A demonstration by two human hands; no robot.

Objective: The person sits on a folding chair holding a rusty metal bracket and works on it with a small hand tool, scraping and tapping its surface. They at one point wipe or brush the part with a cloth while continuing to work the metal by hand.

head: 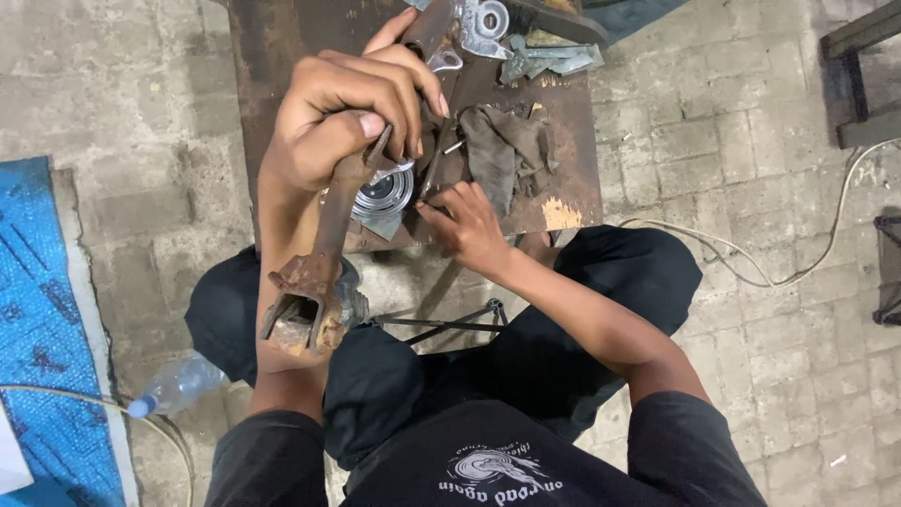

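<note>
My left hand (347,108) grips a long rusty wrench (319,253) near its middle; its forked open end points back toward my lap. The wrench's far end lies over a round ribbed metal pulley part (387,192) on a small rusty metal table (282,38). Fingertips of my right hand (466,225) pinch a thin dark metal piece at the table's near edge, just right of the round part. A dirty grey rag (507,150) lies bunched beyond my right hand.
Flat grey metal scraps (554,58) and a shiny round fitting (488,19) lie at the table's far end. A plastic bottle (174,385) rests on the paved floor by my left knee. There is a blue tarp (42,319) at left and a white cable (807,268) at right.
</note>
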